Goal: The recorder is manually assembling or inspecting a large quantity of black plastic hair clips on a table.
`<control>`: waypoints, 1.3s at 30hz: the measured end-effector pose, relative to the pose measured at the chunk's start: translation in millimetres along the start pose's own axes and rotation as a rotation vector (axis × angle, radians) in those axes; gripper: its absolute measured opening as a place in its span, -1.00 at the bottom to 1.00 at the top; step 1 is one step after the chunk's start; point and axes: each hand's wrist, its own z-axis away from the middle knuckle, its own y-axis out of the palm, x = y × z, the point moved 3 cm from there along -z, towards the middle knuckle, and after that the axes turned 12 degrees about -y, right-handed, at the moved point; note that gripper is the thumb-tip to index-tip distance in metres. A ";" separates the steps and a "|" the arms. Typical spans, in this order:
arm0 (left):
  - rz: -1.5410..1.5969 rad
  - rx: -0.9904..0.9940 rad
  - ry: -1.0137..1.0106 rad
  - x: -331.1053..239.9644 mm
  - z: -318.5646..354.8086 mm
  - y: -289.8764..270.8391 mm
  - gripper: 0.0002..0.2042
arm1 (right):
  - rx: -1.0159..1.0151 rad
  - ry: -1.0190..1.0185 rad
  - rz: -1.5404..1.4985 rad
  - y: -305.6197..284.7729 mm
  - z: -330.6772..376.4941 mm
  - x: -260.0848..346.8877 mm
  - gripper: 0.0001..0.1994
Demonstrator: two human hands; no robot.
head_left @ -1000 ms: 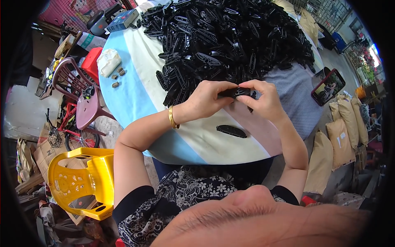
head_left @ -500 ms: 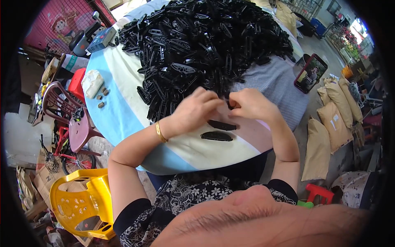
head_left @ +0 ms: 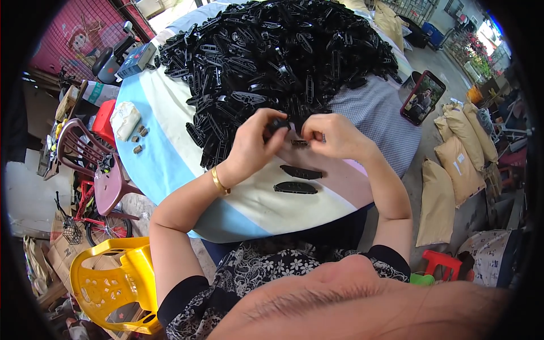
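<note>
A large heap of glossy black plastic pieces [head_left: 272,62], long and narrow with open slots, covers the far part of the table. At the heap's near edge my left hand [head_left: 256,137] is closed round one black plastic piece [head_left: 277,124], partly hidden by the fingers. Just right of it, my right hand [head_left: 339,136] pinches a small dark piece with brownish edges [head_left: 299,143]; its exact kind is unclear. Between my hands and the table's near edge lie two flat, curved black pieces, one [head_left: 301,171] beyond the other [head_left: 296,187].
A striped cloth [head_left: 164,164] covers the round table. On its left are a blue box [head_left: 136,60], a crumpled white bag [head_left: 124,120] and several small brown bits. A phone [head_left: 423,98] leans against a cup at the right. Yellow chair [head_left: 107,277] left; tan sacks [head_left: 435,204] right.
My left hand has turned and lifted slightly, so a black piece now shows in its fingers. A small dark piece has come into sight at my right fingertips. The two lying pieces stay put.
</note>
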 end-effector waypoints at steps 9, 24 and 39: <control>0.762 0.255 -0.336 22.8 -9.6 -0.2 -0.74 | 0.147 -0.050 0.163 17.9 7.5 -1.1 -0.83; 0.659 0.449 -0.331 25.5 -1.4 15.9 -0.74 | -0.155 -0.039 0.144 10.3 0.3 -8.0 -0.93; 0.534 0.369 -0.219 16.1 1.5 9.6 -0.72 | -0.282 0.174 -0.646 15.2 -2.1 -3.5 -0.94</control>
